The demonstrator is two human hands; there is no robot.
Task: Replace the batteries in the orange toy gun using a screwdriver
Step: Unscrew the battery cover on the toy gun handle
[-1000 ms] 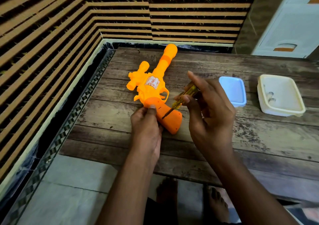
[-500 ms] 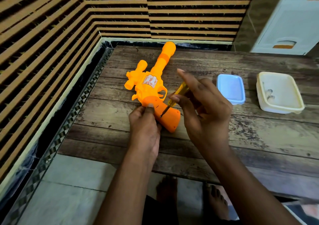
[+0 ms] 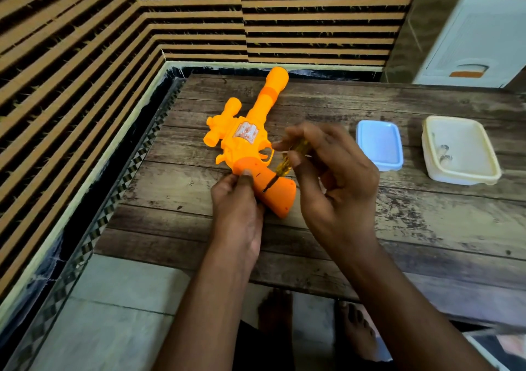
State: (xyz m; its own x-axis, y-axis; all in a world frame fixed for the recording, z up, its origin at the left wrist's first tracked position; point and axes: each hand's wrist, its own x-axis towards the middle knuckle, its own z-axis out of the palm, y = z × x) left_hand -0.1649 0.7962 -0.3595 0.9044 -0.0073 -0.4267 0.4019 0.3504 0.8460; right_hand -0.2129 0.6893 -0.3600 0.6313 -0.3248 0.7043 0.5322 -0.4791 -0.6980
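The orange toy gun [image 3: 247, 140] lies flat on the wooden table [image 3: 427, 222], barrel pointing away from me. My left hand [image 3: 236, 202] grips the left side of its handle, thumb pressed on top. My right hand [image 3: 330, 177] pinches a small screwdriver [image 3: 284, 164] with a yellow see-through handle. The dark tip rests on the middle of the gun's handle. The right hand's fingers are blurred.
A pale blue lid [image 3: 380, 144] lies right of the gun. Further right stands a cream plastic box [image 3: 461, 150] holding small metal bits. A striped wall closes the left and back. A white cabinet [image 3: 478, 29] is at the back right. My bare feet show under the table edge.
The right hand's fingers have shifted around the screwdriver handle while its tip stays on the gun's handle. The left hand keeps its hold.
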